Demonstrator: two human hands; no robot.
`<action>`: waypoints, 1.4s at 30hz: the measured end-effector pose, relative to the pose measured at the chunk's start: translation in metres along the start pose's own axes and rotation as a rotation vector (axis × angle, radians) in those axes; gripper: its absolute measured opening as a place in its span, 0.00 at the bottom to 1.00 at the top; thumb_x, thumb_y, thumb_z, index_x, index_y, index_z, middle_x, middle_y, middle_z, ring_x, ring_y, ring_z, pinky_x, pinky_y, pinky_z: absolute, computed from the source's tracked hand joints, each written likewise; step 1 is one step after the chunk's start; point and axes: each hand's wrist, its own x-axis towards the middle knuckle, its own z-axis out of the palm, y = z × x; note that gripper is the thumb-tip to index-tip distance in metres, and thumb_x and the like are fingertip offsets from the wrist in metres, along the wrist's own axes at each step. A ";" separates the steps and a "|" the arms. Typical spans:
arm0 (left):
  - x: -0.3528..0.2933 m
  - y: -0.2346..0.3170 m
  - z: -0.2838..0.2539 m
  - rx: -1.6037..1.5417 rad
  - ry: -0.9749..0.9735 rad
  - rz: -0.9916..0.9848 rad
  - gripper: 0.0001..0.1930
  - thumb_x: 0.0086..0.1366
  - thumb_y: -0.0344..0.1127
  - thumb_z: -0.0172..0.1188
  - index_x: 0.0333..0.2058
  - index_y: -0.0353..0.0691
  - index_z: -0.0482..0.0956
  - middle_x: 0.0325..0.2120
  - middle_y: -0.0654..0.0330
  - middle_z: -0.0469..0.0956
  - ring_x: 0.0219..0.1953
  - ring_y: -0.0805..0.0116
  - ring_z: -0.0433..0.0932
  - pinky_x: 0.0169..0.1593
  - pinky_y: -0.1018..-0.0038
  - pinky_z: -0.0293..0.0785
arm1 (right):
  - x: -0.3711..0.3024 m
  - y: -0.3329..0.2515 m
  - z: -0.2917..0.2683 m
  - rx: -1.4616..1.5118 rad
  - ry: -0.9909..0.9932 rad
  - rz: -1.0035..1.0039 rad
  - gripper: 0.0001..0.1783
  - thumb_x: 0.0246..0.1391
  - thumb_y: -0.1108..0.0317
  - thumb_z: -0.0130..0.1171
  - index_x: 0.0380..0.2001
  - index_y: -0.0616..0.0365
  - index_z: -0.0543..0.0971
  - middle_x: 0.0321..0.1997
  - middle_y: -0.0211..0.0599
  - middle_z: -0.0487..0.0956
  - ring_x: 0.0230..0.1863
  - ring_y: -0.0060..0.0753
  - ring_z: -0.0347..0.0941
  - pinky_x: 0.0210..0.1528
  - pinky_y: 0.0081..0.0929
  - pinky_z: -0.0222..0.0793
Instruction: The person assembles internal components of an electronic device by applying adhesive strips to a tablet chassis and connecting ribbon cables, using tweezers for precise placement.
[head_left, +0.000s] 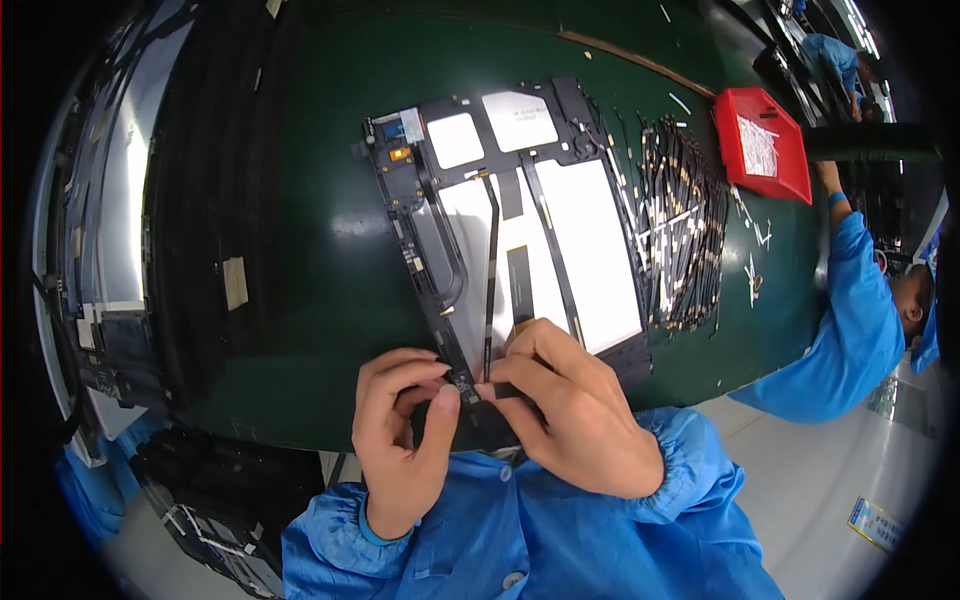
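Observation:
A black device frame (590,165) with white panels lies slightly turned on the green table in front of me. A slim black flat cable (491,270) runs down its middle. At the near end of this cable my right hand (580,410) pinches with thumb and forefinger; a dark piece shows between the fingers. My left hand (405,425) has its thumb and forefinger closed round the near left edge of the frame, beside a small dark connector area. The fingertips of both hands are close together. The exact cable end is partly hidden by my right fingers.
Right of the frame lies a pile of black flat cables (685,225). Behind it stands a red tray (795,165) with white strips. A co-worker in blue (840,325) reaches in at the right. More dark panels (110,200) stand at the left, near a tan tape piece (235,283).

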 end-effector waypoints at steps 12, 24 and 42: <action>0.007 0.012 0.000 -0.012 -0.033 -0.093 0.15 0.53 0.16 0.59 0.40 0.31 0.71 0.41 0.55 0.66 0.38 0.71 0.74 0.44 0.79 0.73 | 0.001 -0.004 -0.004 -0.098 0.004 -0.062 0.07 0.44 0.77 0.61 0.30 0.66 0.76 0.28 0.41 0.70 0.29 0.44 0.70 0.31 0.33 0.67; -0.029 0.018 -0.024 0.152 -0.194 -0.353 0.08 0.63 0.24 0.53 0.41 0.28 0.72 0.32 0.55 0.77 0.34 0.74 0.76 0.40 0.78 0.73 | -0.006 -0.010 0.010 -0.206 0.141 -0.091 0.09 0.45 0.70 0.64 0.29 0.59 0.76 0.25 0.35 0.68 0.24 0.36 0.72 0.26 0.29 0.68; -0.004 0.021 -0.006 0.177 -0.291 0.079 0.12 0.57 0.23 0.58 0.41 0.30 0.74 0.34 0.49 0.79 0.36 0.64 0.79 0.39 0.74 0.75 | -0.023 0.005 0.002 0.332 0.245 -0.247 0.15 0.42 0.78 0.61 0.37 0.56 0.78 0.27 0.35 0.73 0.24 0.35 0.72 0.24 0.27 0.68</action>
